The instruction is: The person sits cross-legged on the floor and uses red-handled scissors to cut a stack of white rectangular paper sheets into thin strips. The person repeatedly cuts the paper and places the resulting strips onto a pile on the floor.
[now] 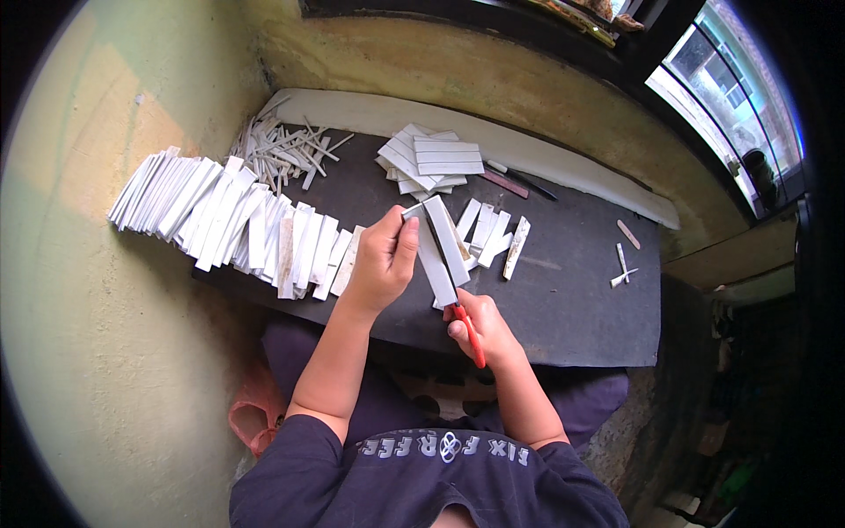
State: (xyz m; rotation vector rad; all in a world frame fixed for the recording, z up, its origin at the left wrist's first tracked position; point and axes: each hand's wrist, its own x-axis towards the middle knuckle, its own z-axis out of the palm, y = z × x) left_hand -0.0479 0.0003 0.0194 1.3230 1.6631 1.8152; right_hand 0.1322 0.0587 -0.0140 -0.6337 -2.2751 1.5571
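Note:
My left hand (385, 253) is closed in a pinch on the far end of a thin white strip (432, 262) held above the table. Below it, my right hand (489, 327) is wrapped round the red handles of a pair of scissors (470, 338). Their dark blades lie between that strip and a second white strip (447, 231) just to its right. Whether the two strips are still joined, I cannot tell. Beyond my hands sits a stack of wider white pieces (449, 158), the top one marked with lines. Several short strips (482, 227) lie right of my hands.
On the dark table (581, 299), a long row of white strips (220, 211) runs along the left. Thin offcuts (286, 150) are heaped behind it. A dark pen (535, 187) and a reddish bar (504, 183) lie beyond the stack. Small scraps (623, 268) are at right.

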